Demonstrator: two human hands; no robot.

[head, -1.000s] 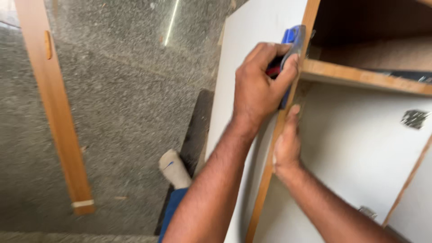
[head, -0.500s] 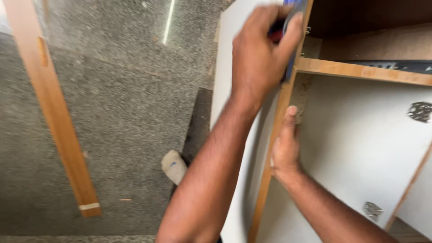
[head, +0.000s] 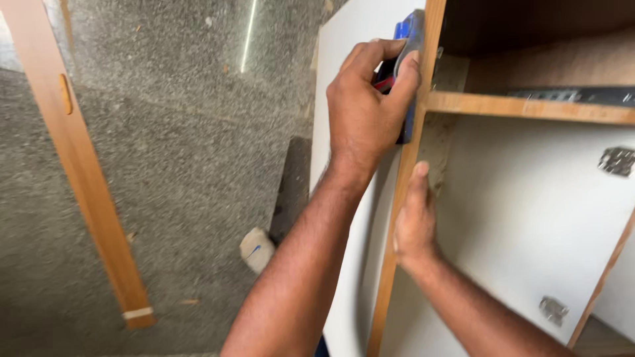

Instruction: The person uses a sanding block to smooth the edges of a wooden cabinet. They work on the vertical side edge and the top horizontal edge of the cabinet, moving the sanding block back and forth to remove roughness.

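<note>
My left hand [head: 364,112] grips a blue and red hand tool [head: 409,33] and presses it against the brown front edge [head: 395,264] of a cabinet's white side panel [head: 344,59], near the top of the view. My right hand [head: 413,228] rests lower on the same edge. Its thumb points up and its fingers are hidden behind the panel, inside the cabinet. A wooden shelf [head: 529,106] meets the edge just right of the tool.
A long brown wooden strip [head: 86,192] leans or lies over the speckled grey floor [head: 185,165] at left. A pale rounded object [head: 254,248] sits by a dark board [head: 291,192]. Metal hinge plates [head: 618,160] and a drawer slide [head: 575,94] are fixed inside the cabinet.
My left hand slid the tool up the cabinet edge, then back down a little. My right hand stayed on the edge.
</note>
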